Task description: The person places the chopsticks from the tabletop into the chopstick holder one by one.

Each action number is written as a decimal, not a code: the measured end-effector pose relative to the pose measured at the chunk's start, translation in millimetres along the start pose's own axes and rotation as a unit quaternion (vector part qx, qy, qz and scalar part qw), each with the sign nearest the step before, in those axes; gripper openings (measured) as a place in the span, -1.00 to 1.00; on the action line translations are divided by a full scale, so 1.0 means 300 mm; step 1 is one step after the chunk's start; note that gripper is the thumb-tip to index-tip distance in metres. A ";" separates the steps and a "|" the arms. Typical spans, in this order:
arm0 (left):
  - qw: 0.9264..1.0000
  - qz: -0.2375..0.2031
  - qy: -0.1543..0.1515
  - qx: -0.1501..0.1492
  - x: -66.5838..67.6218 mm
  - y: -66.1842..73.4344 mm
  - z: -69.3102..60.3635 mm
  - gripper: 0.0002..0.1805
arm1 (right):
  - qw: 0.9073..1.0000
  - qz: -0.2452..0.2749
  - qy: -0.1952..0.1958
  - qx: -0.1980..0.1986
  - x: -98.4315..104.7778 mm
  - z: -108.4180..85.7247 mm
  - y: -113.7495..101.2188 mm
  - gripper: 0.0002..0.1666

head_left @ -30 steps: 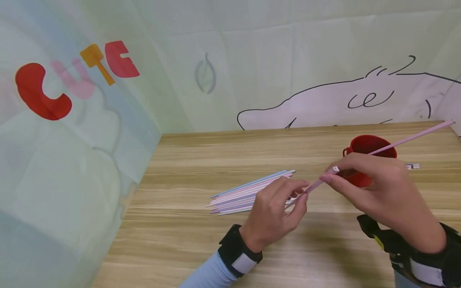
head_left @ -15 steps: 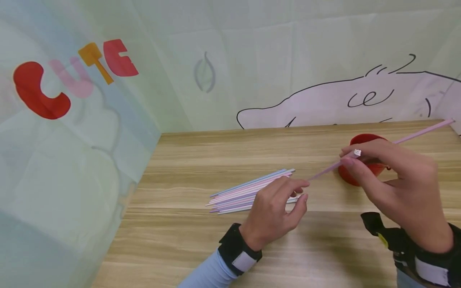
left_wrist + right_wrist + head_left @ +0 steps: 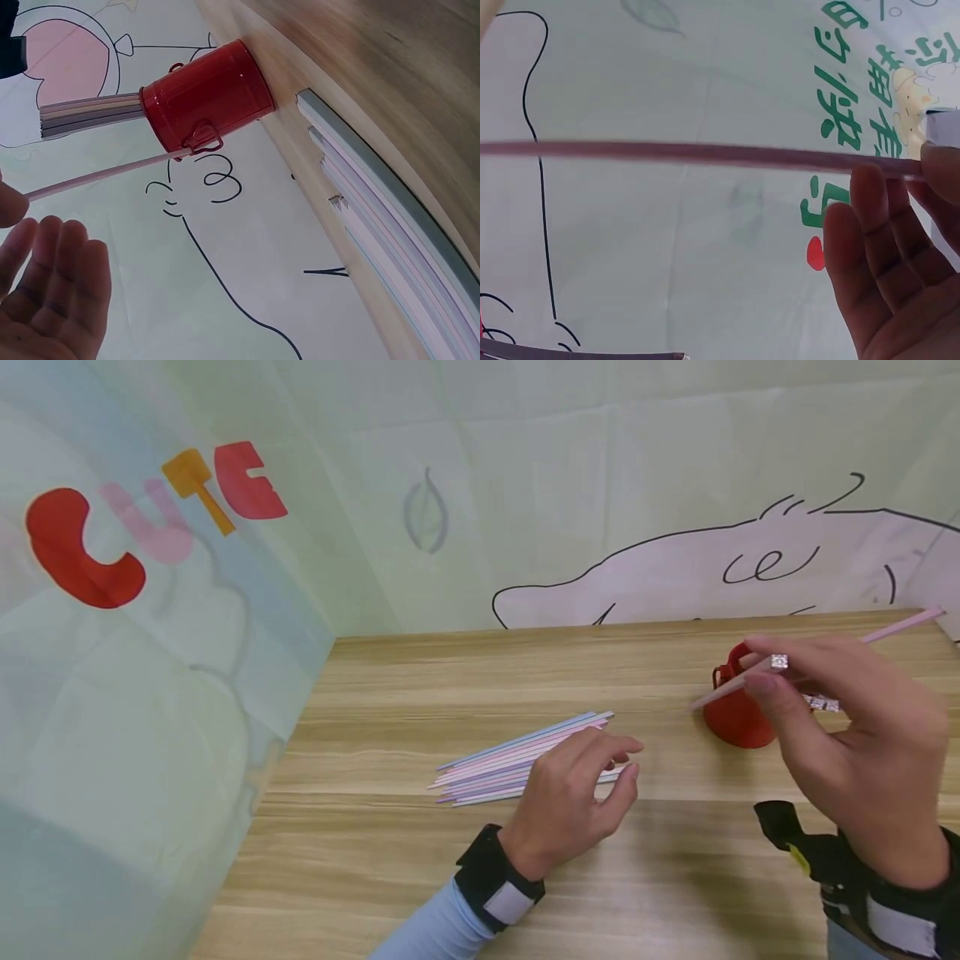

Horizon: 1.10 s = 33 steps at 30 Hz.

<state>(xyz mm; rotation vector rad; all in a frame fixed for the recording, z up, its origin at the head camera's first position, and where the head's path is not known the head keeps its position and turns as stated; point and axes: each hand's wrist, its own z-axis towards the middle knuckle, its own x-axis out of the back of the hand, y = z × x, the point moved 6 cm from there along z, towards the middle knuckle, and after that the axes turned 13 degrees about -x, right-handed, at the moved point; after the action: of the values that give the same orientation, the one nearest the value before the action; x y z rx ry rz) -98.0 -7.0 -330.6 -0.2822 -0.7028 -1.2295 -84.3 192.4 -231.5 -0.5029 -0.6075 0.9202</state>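
My right hand (image 3: pixel 855 727) pinches a thin pink straw (image 3: pixel 731 687) near its crinkled end, between thumb and fingers. The straw's low end points toward the left side of the red bucket (image 3: pixel 735 718), beside its handle. In the left wrist view, that end appears at the bucket's rim, though contact cannot be told; several straws (image 3: pixel 90 112) stand in the bucket. With its fingers loosely bent and holding nothing, my left hand (image 3: pixel 566 802) rests over the right end of a pile of pastel straws (image 3: pixel 510 760), partly hiding them.
A wooden tabletop (image 3: pixel 420 677) runs back to a printed cloth wall (image 3: pixel 480 510). Past the right hand, a length of pink straw (image 3: pixel 903 625) shows; what it belongs to is hidden. Silvery straw ends (image 3: pixel 821 702) show between the right hand and the bucket.
The right hand has moved right and farther back with the pink straw, from beside the left fingers to the red bucket. My left hand has stayed in place; the straw has left its fingertips.
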 end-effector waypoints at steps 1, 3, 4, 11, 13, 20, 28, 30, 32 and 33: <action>1.000 0.001 -0.002 0.001 -0.001 -0.001 -0.001 -0.83 | 1.000 -0.002 0.011 -0.002 0.004 0.000 0.003 -0.71; 1.000 0.003 -0.005 0.003 -0.003 -0.001 -0.002 -0.83 | 1.000 -0.005 0.030 -0.008 0.013 -0.001 0.008 -0.73; 1.000 0.004 -0.007 0.003 -0.004 -0.001 -0.003 -0.84 | 0.999 -0.013 0.036 -0.012 0.016 -0.002 0.010 -0.73; 0.999 0.023 -0.027 0.005 -0.014 -0.006 -0.009 -0.84 | 0.997 -0.047 0.063 -0.021 0.035 -0.002 0.020 -0.75; 0.999 0.030 -0.035 0.006 -0.019 -0.008 -0.012 -0.84 | 0.995 -0.055 0.074 -0.027 0.042 -0.003 0.021 -0.74; 0.997 0.037 -0.061 0.024 -0.031 -0.016 -0.019 -0.86 | 0.987 -0.124 0.087 -0.063 0.072 -0.007 0.017 -0.68; 0.993 0.046 -0.095 0.048 -0.048 -0.029 -0.031 -0.87 | 0.986 -0.125 0.072 -0.078 0.073 0.001 0.020 -0.64; 0.992 0.045 -0.104 0.059 -0.052 -0.035 -0.036 -0.87 | 0.985 -0.127 0.069 -0.089 0.074 0.003 0.025 -0.63; 0.990 0.050 -0.115 0.068 -0.056 -0.040 -0.040 -0.87 | 0.984 -0.133 0.065 -0.102 0.075 0.003 0.033 -0.61; 0.989 0.053 -0.120 0.072 -0.058 -0.042 -0.042 -0.87 | 0.982 -0.137 0.064 -0.110 0.075 0.002 0.038 -0.59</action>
<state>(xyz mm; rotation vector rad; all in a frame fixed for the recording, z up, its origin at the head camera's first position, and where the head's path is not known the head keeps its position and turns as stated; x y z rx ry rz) -108.2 -5.1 -353.2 -0.3474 -0.9687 -1.0482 -80.8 217.3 -232.3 -0.6538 -0.6468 0.5580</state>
